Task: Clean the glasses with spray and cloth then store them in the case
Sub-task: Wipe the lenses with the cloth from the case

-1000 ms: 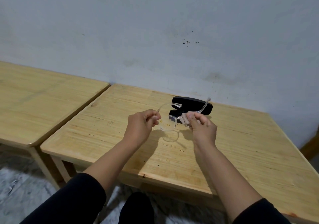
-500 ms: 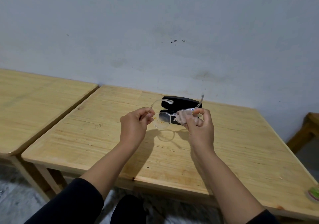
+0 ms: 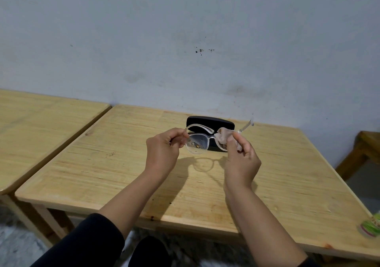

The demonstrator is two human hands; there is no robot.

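The glasses [image 3: 200,143] have a clear plastic frame w/ rounded lenses; the one bare lens looks speckled, though that may be reflection. The cloth [image 3: 225,138] is a small, soft, pinkish-beige wad. The case [image 3: 209,123] is black, smooth, oblong w/ rounded ends, lying on a pale wood table [image 3: 123,174] w/ visible grain. The glasses are held in the air above the table, between both hands, just in front of the case and partly covering it. The left hand [image 3: 162,151] pinches the frame's left end near the hinge, fingers curled. The right hand [image 3: 241,160] pinches the cloth around the other lens, thumb and fingers closed on it. One temple arm sticks up and right past the cloth. The glasses' shadow falls on the table under them. A second wood table [image 3: 41,127] stands at left, a grey-white wall [image 3: 185,40] behind, a green round object [image 3: 372,226] at the table's right edge.
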